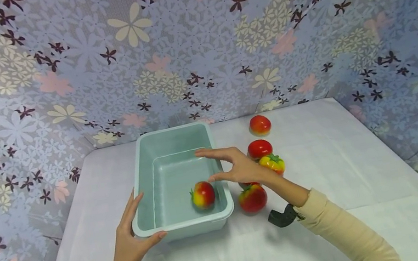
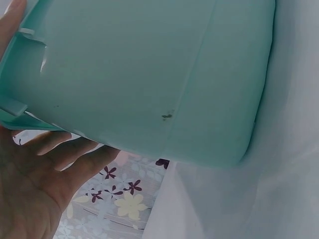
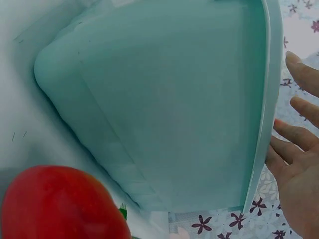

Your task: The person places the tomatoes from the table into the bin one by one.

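A pale green plastic basin (image 1: 183, 223) stands on the white cloth, with one red-and-yellow tomato (image 1: 203, 195) inside near its right front. My left hand (image 1: 129, 240) holds the basin's near-left corner, fingers along the left side and thumb at the front rim. In the left wrist view, the fingers (image 2: 82, 162) pass behind the basin wall. Over the right rim, my right hand (image 1: 240, 167) is spread, thumb apart from the fingers, holding nothing. From the right wrist, its fingers (image 3: 299, 137) show beyond the rim.
Right of the basin lie several fruits: a dark red one (image 1: 252, 198) in front, a yellow-red one with a green top (image 1: 274, 163), a red one (image 1: 260, 148) and an orange-red one (image 1: 260, 125) farthest back. Flowered cloth (image 1: 178, 52) rises behind the table.
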The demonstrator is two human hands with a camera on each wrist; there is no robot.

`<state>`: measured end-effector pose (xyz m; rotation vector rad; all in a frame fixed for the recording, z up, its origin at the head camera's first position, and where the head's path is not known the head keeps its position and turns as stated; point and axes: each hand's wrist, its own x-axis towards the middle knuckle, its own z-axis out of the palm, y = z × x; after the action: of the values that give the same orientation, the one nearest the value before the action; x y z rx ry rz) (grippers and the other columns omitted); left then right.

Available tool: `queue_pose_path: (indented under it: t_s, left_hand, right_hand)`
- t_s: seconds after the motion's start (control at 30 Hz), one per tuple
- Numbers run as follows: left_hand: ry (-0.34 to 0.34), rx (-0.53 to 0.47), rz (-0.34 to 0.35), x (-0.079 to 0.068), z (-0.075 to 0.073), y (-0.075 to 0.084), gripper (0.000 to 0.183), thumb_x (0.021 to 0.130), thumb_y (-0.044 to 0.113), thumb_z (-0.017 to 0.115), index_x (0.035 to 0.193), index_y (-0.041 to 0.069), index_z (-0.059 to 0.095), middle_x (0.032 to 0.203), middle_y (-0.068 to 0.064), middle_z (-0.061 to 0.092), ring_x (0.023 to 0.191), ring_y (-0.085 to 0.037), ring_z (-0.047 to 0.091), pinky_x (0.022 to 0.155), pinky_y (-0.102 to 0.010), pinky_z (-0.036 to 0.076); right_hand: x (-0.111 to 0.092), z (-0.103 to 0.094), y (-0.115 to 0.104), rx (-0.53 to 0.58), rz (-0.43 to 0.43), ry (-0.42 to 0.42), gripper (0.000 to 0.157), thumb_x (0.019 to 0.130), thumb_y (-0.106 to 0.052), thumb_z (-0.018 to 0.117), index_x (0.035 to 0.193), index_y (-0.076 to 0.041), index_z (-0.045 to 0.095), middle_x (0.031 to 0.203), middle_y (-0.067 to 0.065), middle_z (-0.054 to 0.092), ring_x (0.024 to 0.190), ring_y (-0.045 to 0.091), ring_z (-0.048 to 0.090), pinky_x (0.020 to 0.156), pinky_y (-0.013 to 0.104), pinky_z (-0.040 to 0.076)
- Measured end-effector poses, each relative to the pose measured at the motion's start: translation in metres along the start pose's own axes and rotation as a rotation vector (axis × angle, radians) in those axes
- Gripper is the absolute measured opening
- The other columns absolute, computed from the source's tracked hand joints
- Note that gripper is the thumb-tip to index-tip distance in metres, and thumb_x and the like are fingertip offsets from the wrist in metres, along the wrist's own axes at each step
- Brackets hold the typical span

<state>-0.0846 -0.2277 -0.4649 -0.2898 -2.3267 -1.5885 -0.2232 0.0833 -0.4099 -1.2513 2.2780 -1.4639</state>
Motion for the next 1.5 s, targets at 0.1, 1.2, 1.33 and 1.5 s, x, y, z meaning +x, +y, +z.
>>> queue_pose_path:
  t_s: [0.1, 1.2, 1.33, 1.5]
  left_hand:
    - [0.005, -0.002, -0.025, 0.0, 0.0, 0.001, 0.1, 0.059, -0.002, 0.089, 0.147, 0.012, 0.043, 0.161, -0.006, 0.025, 0.15, -0.019, 0.02, 0.122, -0.043, 0.026]
    - [0.008, 0.01, -0.042, -0.002, 0.003, -0.002, 0.098, 0.061, -0.001, 0.089, 0.146, 0.011, 0.043, 0.161, -0.007, 0.026, 0.149, -0.026, 0.022, 0.108, -0.073, 0.025]
    - [0.013, 0.022, -0.035, -0.002, 0.003, -0.002, 0.097, 0.061, -0.001, 0.089, 0.146, 0.012, 0.044, 0.161, -0.006, 0.027, 0.146, -0.006, 0.025, 0.107, -0.073, 0.027]
    - [0.015, 0.05, -0.036, -0.002, 0.003, -0.002, 0.098, 0.061, 0.0, 0.089, 0.146, 0.013, 0.044, 0.161, -0.005, 0.027, 0.142, 0.002, 0.025, 0.117, -0.042, 0.034]
  right_hand:
    - [-0.003, -0.002, 0.002, -0.002, -0.019, 0.021, 0.064, 0.085, -0.019, 0.077, 0.143, -0.011, 0.05, 0.149, 0.004, 0.048, 0.142, 0.017, 0.039, 0.114, 0.051, 0.037]
    - [-0.093, -0.017, 0.05, 0.111, 0.109, 0.198, 0.054, 0.086, -0.003, 0.071, 0.137, 0.001, 0.053, 0.14, 0.023, 0.053, 0.135, 0.027, 0.048, 0.108, 0.059, 0.039]
    - [-0.103, -0.014, 0.055, 0.148, 0.143, 0.186, 0.056, 0.086, -0.003, 0.071, 0.139, -0.001, 0.052, 0.142, 0.02, 0.053, 0.135, 0.02, 0.047, 0.107, 0.061, 0.039]
    - [-0.115, -0.01, 0.063, 0.142, 0.138, 0.195, 0.056, 0.086, -0.002, 0.071, 0.138, -0.001, 0.053, 0.14, 0.018, 0.055, 0.131, 0.018, 0.051, 0.105, 0.061, 0.042]
